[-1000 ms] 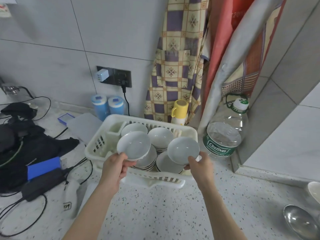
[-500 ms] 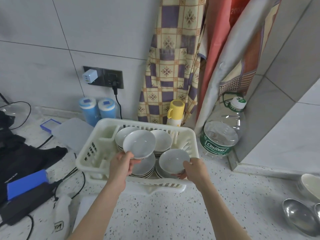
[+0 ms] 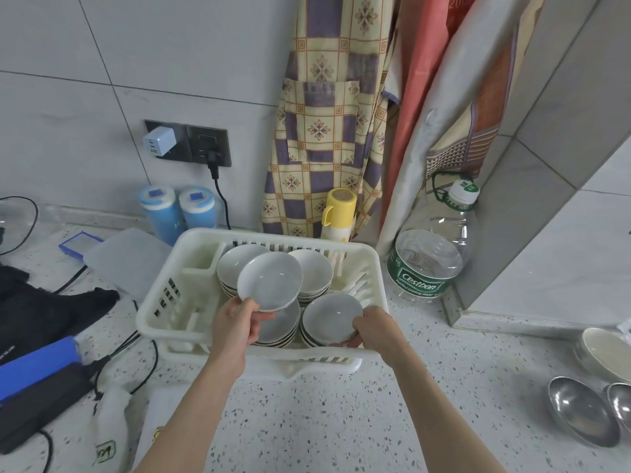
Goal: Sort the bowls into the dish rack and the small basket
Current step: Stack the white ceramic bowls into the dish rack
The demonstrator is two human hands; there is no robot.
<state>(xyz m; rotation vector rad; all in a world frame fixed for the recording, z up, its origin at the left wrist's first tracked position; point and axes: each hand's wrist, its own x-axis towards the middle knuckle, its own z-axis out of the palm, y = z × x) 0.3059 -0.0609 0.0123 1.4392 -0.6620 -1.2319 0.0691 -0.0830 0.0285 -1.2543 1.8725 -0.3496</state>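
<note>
Left hand (image 3: 235, 327) pinching a tilted bowl (image 3: 269, 280) above the rack (image 3: 170, 302) at frame centre, right hand (image 3: 374, 327) gripping another bowl (image 3: 331, 317) atop the lower-right stack; likely to chip or slip if released unevenly.

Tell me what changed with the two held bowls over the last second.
The right hand lowered its bowl onto the front right stack in the dish rack, still gripping the rim. The left hand carried its bowl rightward, over the middle stacks, still raised. Both grips and the stacks stayed as they were.
</note>
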